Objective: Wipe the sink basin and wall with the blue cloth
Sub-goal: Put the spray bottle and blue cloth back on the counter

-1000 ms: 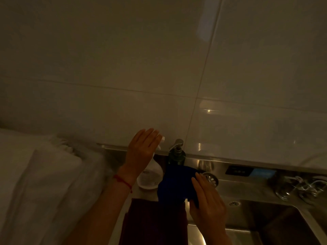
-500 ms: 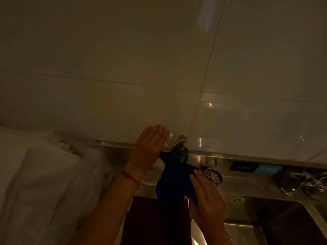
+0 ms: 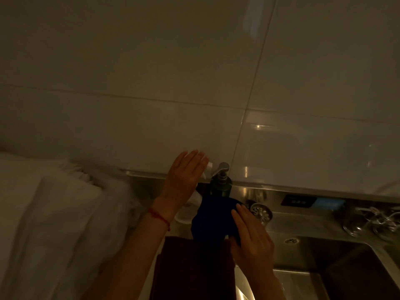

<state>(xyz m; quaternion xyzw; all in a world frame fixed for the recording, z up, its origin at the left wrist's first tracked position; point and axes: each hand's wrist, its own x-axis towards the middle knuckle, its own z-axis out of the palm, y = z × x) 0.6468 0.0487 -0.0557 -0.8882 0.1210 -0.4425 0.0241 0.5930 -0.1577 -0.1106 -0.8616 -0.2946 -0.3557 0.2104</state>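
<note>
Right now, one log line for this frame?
left hand: on spray bottle | right hand: holds blue cloth by pump bottle | basin: unwiped

A dimly lit kitchen or utility washing-up corner — large glossy white wall tiles [image 3: 151,83] rise behind a stainless steel sink [image 3: 324,254] with a metal upstand. A dark pump soap bottle [image 3: 220,185] stands at the back edge, a loose drain strainer [image 3: 260,212] beside it, taps [image 3: 376,219] at far right.
</note>
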